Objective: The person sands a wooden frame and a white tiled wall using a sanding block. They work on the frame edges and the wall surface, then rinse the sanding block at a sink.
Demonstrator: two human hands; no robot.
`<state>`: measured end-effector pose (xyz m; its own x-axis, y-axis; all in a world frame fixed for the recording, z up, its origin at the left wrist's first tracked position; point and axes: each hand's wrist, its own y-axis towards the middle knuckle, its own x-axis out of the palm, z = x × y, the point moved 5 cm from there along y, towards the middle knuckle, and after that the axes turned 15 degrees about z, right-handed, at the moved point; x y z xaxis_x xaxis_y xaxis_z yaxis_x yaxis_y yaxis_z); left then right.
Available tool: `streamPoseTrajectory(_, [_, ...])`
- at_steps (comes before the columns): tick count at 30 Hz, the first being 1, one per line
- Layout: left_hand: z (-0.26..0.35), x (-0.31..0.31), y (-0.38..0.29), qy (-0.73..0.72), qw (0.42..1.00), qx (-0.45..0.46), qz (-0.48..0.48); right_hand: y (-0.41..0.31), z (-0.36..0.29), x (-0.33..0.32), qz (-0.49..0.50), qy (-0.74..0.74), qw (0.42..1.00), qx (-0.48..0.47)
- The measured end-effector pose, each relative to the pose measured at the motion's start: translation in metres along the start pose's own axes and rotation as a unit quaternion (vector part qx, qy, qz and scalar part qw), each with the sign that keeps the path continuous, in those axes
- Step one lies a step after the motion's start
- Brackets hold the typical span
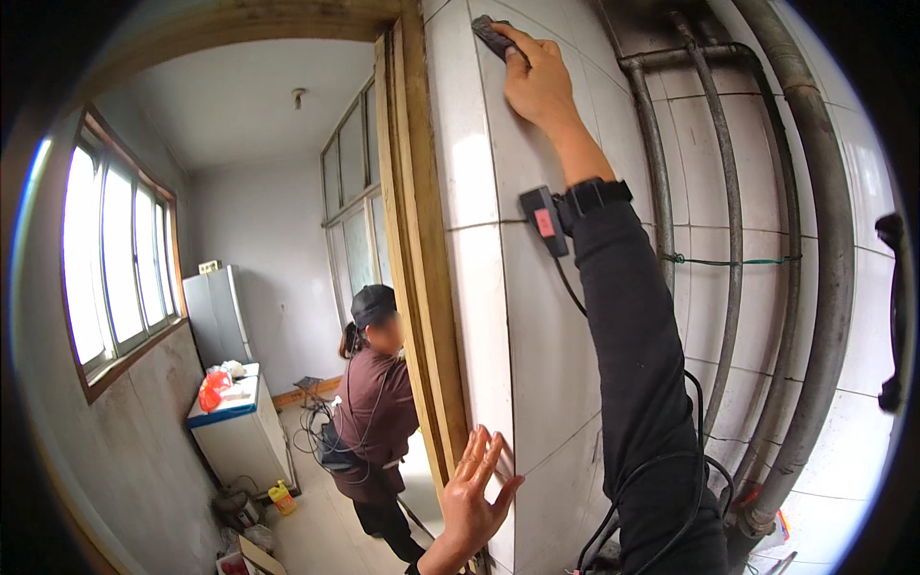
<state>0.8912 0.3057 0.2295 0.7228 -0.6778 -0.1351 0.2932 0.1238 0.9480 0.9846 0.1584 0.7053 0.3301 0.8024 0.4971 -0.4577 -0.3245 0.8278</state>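
High on a white tiled wall [546, 302], my right hand [535, 75] presses a dark grey cloth or pad [493, 37] near the wall's outer corner. A black strap with a small black device [544, 221] is around my right wrist, and a cable runs from it along my black sleeve. Low at the same corner, my left hand [474, 492] is raised with its fingers apart and holds nothing. Its fingertips are at the tile edge beside the wooden door frame [424, 237]; whether they touch it I cannot tell.
Right of my arm, several grimy pipes [819, 251] run down the wall, some bound by green wire [747, 262]. Through the doorway stands a person [374, 402] in a dark cap. Beyond are a refrigerator [215, 313], a white chest [248, 445] and a yellow bottle [282, 497].
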Motion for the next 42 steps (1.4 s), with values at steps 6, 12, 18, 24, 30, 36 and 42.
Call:
streamPoseTrajectory(6, [-0.001, -0.002, 0.001, -0.003, 1.0, 0.008, 0.003, -0.108, -0.077, -0.079, -0.151, 0.046, 0.987, -0.036])
streamPoseTrajectory(12, [-0.001, -0.002, 0.0, -0.016, 1.0, 0.017, 0.019, -0.067, -0.081, -0.07, -0.203, -0.031, 0.974, -0.09])
streamPoseTrajectory(18, [-0.008, -0.004, -0.001, -0.025, 0.999, 0.033, 0.004, -0.041, -0.087, -0.035, -0.197, -0.166, 0.954, -0.151])
streamPoseTrajectory(24, [-0.014, -0.004, -0.001, -0.061, 0.997, 0.046, -0.004, -0.134, -0.141, -0.103, -0.311, -0.138, 0.939, -0.057])
streamPoseTrajectory(30, [-0.013, -0.005, -0.001, -0.068, 0.997, 0.044, -0.007, -0.085, -0.117, -0.079, -0.186, -0.089, 0.978, -0.014])
streamPoseTrajectory(36, [-0.016, -0.004, -0.002, -0.064, 0.997, 0.047, -0.016, -0.165, -0.128, -0.128, -0.179, -0.077, 0.98, 0.035])
streamPoseTrajectory(42, [-0.009, -0.001, -0.003, -0.039, 0.998, 0.045, -0.017, -0.237, -0.139, -0.174, -0.156, -0.077, 0.982, 0.076])
